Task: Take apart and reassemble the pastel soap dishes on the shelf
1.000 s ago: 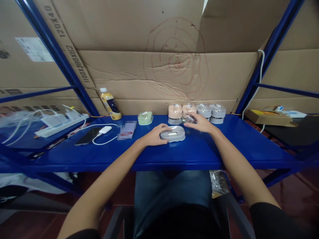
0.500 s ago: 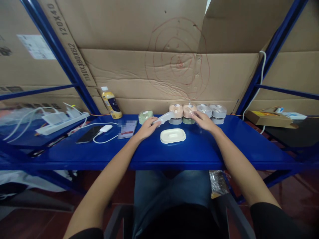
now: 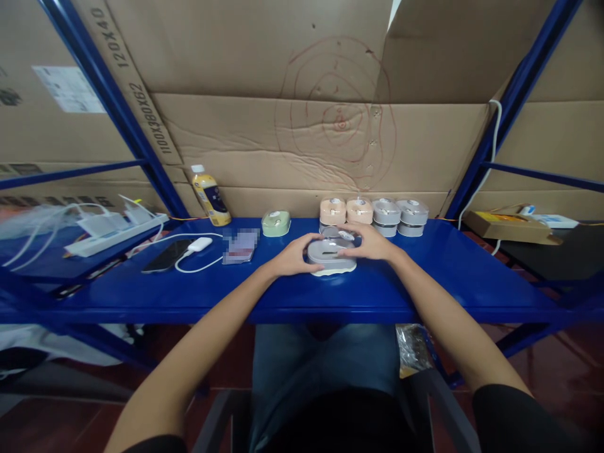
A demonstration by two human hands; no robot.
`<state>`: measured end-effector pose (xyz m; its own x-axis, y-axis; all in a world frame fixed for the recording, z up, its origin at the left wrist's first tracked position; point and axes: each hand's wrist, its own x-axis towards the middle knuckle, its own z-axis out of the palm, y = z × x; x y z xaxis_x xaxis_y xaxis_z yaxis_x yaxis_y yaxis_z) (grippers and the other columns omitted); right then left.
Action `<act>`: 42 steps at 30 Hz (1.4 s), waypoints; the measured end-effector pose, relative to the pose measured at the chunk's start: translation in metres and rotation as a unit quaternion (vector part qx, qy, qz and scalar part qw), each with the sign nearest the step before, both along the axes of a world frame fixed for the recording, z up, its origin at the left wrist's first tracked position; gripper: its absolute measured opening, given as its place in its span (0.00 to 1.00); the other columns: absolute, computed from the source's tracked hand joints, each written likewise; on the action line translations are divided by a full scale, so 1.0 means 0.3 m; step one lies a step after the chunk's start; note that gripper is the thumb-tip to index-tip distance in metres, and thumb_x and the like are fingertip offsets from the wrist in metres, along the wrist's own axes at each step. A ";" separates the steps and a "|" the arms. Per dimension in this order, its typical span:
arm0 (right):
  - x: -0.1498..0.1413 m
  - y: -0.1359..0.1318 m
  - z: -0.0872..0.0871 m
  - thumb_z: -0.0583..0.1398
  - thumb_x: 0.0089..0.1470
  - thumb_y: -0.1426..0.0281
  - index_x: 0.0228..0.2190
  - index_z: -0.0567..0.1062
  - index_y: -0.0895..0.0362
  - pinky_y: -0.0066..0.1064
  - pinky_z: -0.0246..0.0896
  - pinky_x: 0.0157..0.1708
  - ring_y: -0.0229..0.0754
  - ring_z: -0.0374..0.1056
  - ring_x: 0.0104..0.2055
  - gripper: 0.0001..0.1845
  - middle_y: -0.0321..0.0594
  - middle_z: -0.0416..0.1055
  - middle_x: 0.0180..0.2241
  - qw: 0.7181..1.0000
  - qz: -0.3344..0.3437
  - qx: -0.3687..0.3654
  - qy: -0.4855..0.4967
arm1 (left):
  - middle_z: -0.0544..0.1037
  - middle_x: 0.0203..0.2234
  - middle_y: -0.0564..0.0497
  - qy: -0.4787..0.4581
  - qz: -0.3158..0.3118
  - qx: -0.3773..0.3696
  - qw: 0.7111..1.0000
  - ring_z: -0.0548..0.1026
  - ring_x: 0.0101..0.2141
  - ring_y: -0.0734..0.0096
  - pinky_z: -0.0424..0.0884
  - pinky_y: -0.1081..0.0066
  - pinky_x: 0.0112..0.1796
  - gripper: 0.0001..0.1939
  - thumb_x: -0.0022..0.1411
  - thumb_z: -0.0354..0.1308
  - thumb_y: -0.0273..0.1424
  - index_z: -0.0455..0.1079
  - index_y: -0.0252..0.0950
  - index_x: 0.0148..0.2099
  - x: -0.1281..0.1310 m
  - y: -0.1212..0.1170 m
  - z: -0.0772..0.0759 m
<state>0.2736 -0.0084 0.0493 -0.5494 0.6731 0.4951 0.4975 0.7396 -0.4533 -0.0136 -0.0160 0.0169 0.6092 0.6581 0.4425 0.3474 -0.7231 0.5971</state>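
On the blue table, a grey oval box-like cover (image 3: 324, 250) with a slot in its top sits over a cream oval base (image 3: 330, 273), whose rim shows below. My left hand (image 3: 297, 257) grips the cover's left side, thumb at the front and fingers behind. From the right, my right hand (image 3: 370, 242) curves around the cover with its thumb near the slot. Under its fingers is a clear piece with a white label (image 3: 346, 235); whether it is held separately I cannot tell. Just behind stand stacked oval boxes with peach tops (image 3: 333, 211), partly hidden by my right hand.
Stacked grey boxes (image 3: 387, 214) stand at the back right, and a green box (image 3: 276, 223) at the back left. To the left are a tablet-like device (image 3: 241, 246), a black phone (image 3: 168, 256), a white charger with cable (image 3: 201, 243) and a yellow bottle (image 3: 211, 198).
My left hand has moved right and toward me, and the cover it held tilted now rests level over the cream base. My right hand has come from the stacked boxes to the cover.
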 end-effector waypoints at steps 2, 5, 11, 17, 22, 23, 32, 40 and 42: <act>-0.017 -0.012 0.003 0.75 0.47 0.51 0.62 0.76 0.51 0.56 0.67 0.63 0.59 0.73 0.61 0.43 0.48 0.76 0.60 1.000 0.023 -0.001 -0.009 | 0.70 0.63 0.34 -0.041 -0.019 -0.069 0.997 0.74 0.61 0.46 0.73 0.44 0.59 0.44 0.53 0.75 0.40 0.62 0.38 0.68 0.013 0.008 -0.022; -0.032 -0.025 0.004 0.75 0.45 0.52 0.61 0.77 0.49 0.56 0.67 0.62 0.59 0.73 0.61 0.43 0.48 0.76 0.59 0.998 0.046 0.002 -0.033 | 0.68 0.64 0.31 -0.077 -0.035 -0.125 0.988 0.72 0.63 0.43 0.71 0.43 0.61 0.55 0.50 0.78 0.39 0.53 0.39 0.73 0.031 0.019 -0.051; -0.043 -0.022 -0.011 0.75 0.45 0.50 0.61 0.76 0.50 0.56 0.66 0.63 0.59 0.73 0.60 0.44 0.48 0.75 0.60 0.997 0.054 -0.002 -0.062 | 0.65 0.66 0.28 -0.069 -0.030 -0.127 0.989 0.69 0.66 0.40 0.64 0.39 0.65 0.64 0.48 0.79 0.40 0.43 0.40 0.76 0.040 0.023 -0.069; -0.047 -0.005 -0.034 0.76 0.43 0.48 0.61 0.77 0.47 0.56 0.69 0.59 0.59 0.75 0.56 0.44 0.46 0.78 0.54 0.995 0.050 -0.014 -0.082 | 0.67 0.66 0.28 -0.002 -0.008 -0.068 0.998 0.70 0.65 0.38 0.65 0.40 0.63 0.66 0.47 0.79 0.44 0.43 0.37 0.77 0.045 0.012 -0.065; -0.044 0.008 -0.054 0.75 0.43 0.45 0.64 0.73 0.46 0.57 0.67 0.61 0.59 0.74 0.58 0.50 0.46 0.76 0.54 0.995 0.027 -0.028 -0.097 | 0.70 0.65 0.33 0.067 0.009 0.012 0.998 0.71 0.63 0.39 0.67 0.43 0.63 0.59 0.49 0.77 0.48 0.54 0.37 0.74 0.029 -0.003 -0.011; -0.040 0.010 -0.055 0.75 0.43 0.44 0.66 0.71 0.47 0.58 0.66 0.62 0.61 0.72 0.60 0.52 0.48 0.75 0.56 0.995 0.011 -0.024 -0.093 | 0.71 0.64 0.35 0.073 0.008 0.029 0.997 0.72 0.62 0.41 0.68 0.45 0.62 0.55 0.50 0.76 0.48 0.57 0.38 0.73 0.021 -0.011 0.002; -0.034 0.021 -0.056 0.70 0.53 0.46 0.60 0.76 0.52 0.59 0.65 0.62 0.63 0.69 0.61 0.38 0.53 0.73 0.57 0.995 -0.087 0.042 -0.025 | 0.70 0.56 0.37 0.217 0.221 0.201 0.929 0.75 0.54 0.45 0.73 0.50 0.55 0.29 0.69 0.61 0.46 0.70 0.38 0.66 -0.089 -0.174 0.030; -0.032 0.024 -0.041 0.63 0.62 0.52 0.49 0.80 0.53 0.47 0.75 0.47 0.53 0.75 0.48 0.22 0.49 0.76 0.50 0.993 -0.103 0.042 0.039 | 0.75 0.52 0.31 0.335 0.318 0.206 0.863 0.75 0.53 0.38 0.74 0.50 0.53 0.22 0.71 0.59 0.40 0.72 0.31 0.59 -0.055 0.009 0.058; -0.027 0.031 -0.045 0.63 0.62 0.52 0.49 0.80 0.54 0.46 0.75 0.45 0.52 0.76 0.47 0.22 0.50 0.76 0.49 0.993 -0.102 0.040 0.039 | 0.75 0.52 0.32 0.342 0.334 0.183 0.859 0.74 0.54 0.39 0.73 0.51 0.54 0.20 0.71 0.59 0.38 0.72 0.31 0.59 -0.024 0.091 0.067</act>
<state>0.2655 0.0008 0.0357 -0.3639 0.7228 0.5874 0.6057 0.6628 -0.4403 -0.0209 0.0112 0.0368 0.3505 0.8547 0.3829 0.9365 -0.3227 -0.1370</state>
